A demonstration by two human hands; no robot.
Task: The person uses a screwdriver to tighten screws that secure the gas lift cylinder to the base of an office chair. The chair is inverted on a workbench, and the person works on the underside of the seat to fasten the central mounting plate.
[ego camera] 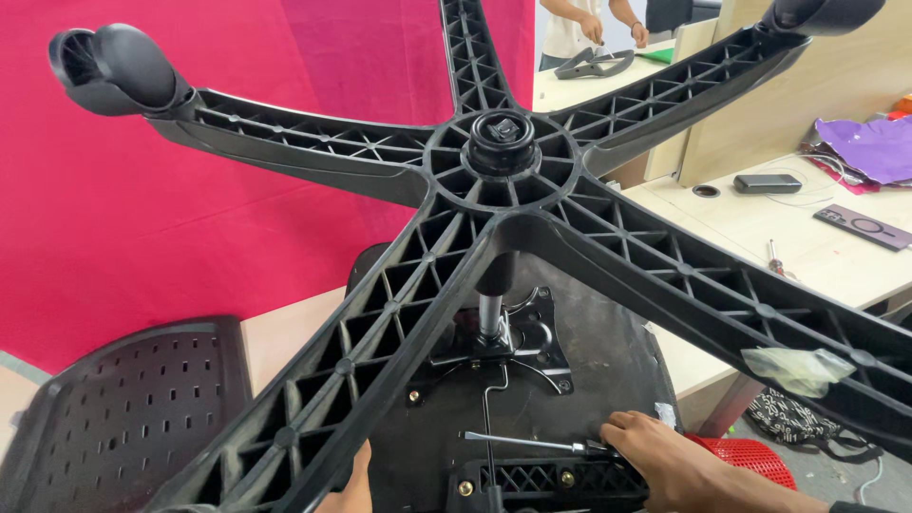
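**Upturned office chair, hands at the underside of the seat**

The right hand (665, 461) has its fingers curled shut around the dark grip of a slim metal tool (532, 443), seemingly a screwdriver, whose shaft lies nearly level and points left across the underside of the seat (617, 366). The tool's tip sits close to the thin bent lever rod (487, 408) that runs down from the metal mounting plate (503, 347). Only a sliver of the left hand (357, 484) shows at the bottom edge of the view, pressed against one spoke of the chair base; I cannot tell whether its fingers are apart or closed.

The black five-spoke chair base (503, 157) fills most of the view, ribbed side towards the camera, standing on its gas column (491, 309) above the plate. One caster (114, 68) sits at the end of the upper left spoke. A scrap of clear plastic wrap (796, 369) clings to the lower right spoke.

A perforated black backrest (128, 408) lies at lower left. A pale wooden desk (760, 228) at right carries a small screwdriver (777, 258) and a purple bag (874, 147). A red basket (750, 454) stands below the desk's near edge. Behind, another person (589, 24) works at a farther table.
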